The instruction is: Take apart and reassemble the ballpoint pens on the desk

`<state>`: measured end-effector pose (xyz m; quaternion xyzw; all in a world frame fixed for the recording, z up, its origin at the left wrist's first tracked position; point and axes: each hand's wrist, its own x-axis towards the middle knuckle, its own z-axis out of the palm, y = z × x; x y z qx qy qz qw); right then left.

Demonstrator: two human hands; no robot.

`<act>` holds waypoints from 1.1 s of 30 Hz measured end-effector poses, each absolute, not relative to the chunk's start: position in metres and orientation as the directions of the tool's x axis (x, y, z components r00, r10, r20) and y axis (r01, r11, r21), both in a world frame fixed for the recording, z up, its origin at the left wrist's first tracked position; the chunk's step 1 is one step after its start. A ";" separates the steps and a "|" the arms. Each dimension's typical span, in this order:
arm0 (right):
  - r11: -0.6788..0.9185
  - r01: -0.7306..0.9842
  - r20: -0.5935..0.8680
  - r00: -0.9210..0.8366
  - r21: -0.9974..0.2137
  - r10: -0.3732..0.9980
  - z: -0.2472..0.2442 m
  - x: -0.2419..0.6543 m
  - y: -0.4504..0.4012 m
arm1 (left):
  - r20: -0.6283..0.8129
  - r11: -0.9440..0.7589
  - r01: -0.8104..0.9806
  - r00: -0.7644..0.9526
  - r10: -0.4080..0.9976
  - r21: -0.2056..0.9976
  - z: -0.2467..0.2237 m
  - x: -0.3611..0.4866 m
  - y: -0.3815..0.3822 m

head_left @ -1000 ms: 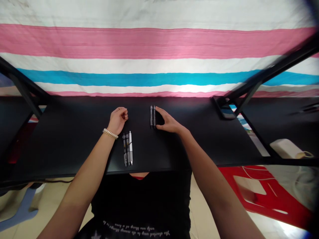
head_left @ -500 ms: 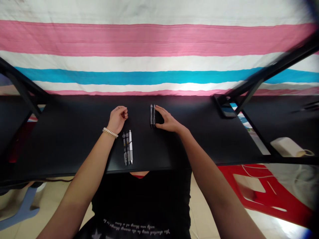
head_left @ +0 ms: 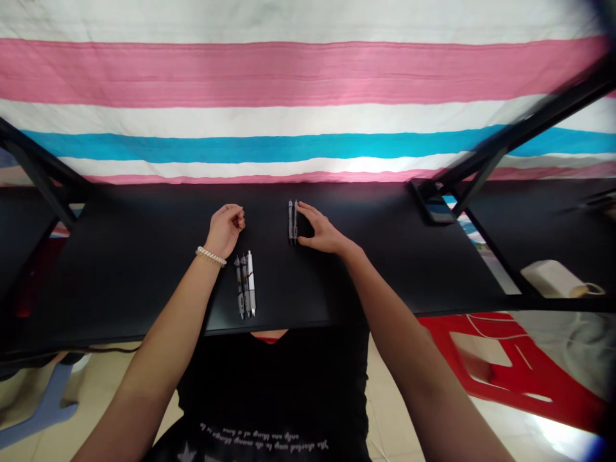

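Little moved; striped cloth [head_left: 308, 74] behind black table [head_left: 139, 250]; right fingers [head_left: 308, 211] parted beside pens [head_left: 290, 221]; left fingers [head_left: 237, 219] curled

Two slim grey-and-black pens [head_left: 290, 222] lie flat, side by side, tips toward the near side. Nearer, leftward: three more pens [head_left: 246, 287] in a row, rightmost white-barrelled, grey-gripped.

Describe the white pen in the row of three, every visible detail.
The white pen is slim, with a glossy-looking, plastic-like white barrel, a small dark mark partway along it, a grey grip section and a pale tip. It lies flat on the black table, its tip toward the person, rightmost in its row. A darker pen lies close along its left side; whether they touch is unclear. Neither hand touches it. Whether its point is out is too small to tell.
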<state>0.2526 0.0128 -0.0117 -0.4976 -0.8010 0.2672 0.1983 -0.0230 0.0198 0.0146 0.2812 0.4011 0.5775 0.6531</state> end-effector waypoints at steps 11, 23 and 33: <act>0.403 0.640 0.094 -0.460 -0.654 0.883 -0.003 0.254 0.007 | -0.207 0.181 -0.530 0.011 0.978 0.828 0.016 -0.023 0.020; 0.398 0.629 0.077 -0.473 -0.668 0.878 -0.002 0.255 0.006 | -0.208 0.181 -0.541 0.012 0.978 0.821 0.016 -0.023 0.020; 0.409 0.628 0.099 -0.468 -0.663 0.878 -0.004 0.255 0.006 | -0.202 0.177 -0.535 0.012 0.979 0.826 0.014 -0.023 0.021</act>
